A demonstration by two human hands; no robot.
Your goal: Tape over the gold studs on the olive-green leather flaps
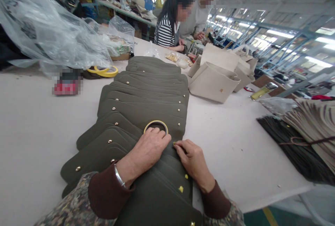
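Note:
Dark green bag panels (146,109) lie overlapped in a long row on the table, with small gold studs along both sides. Over the middle of them, my left hand (146,149) is closed on a roll of yellow tape (156,121), whose far rim shows beyond the knuckles. My right hand (192,159) pinches a tiny bit of yellow tape (174,143) against the right edge of a panel. Closer to me, small yellow tape pieces (181,189) are stuck on the panels' right side, below my right hand.
Beige bags (213,83) stand behind on the right. Strapped stacks of panels (309,138) lie at the right edge, near a bottle (263,91). Plastic sheeting (52,30) and yellow tape rolls (106,72) are at left. Two people (170,27) work across the table.

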